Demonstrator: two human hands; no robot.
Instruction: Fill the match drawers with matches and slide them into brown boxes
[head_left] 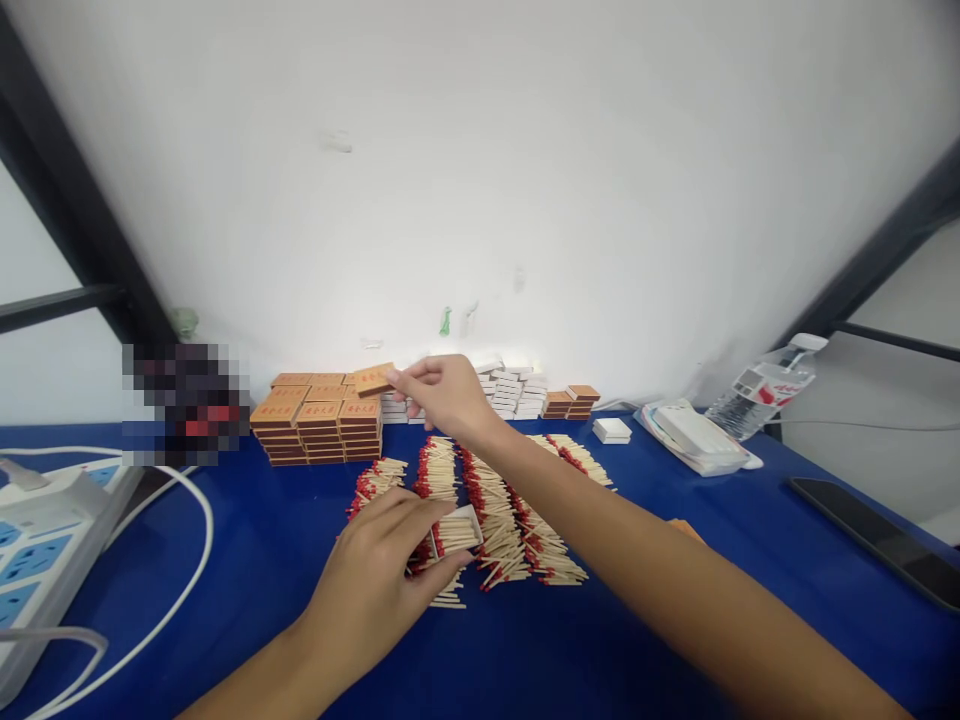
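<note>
My right hand [442, 392] pinches an orange matchbox [374, 379] by its right end, just above the stacked orange matchboxes [319, 425] at the back left. Lower down, my left hand [386, 560] grips a small white matchbox tray [466, 521] between thumb and fingers. Matches [455, 534] lie inside that tray, which is held over the rows of loose matches. Those red-tipped loose matches [491, 520] are spread in several long rows on the blue table. My left hand and right forearm cover parts of the rows.
White trays [517, 390] are stacked against the wall, beside a small orange matchbox pile [570, 401]. A white tray pair [612, 431], a tissue pack [694, 435], a water bottle [765, 388] and a phone [877, 535] lie right. A power strip [56, 550] with white cables occupies the left.
</note>
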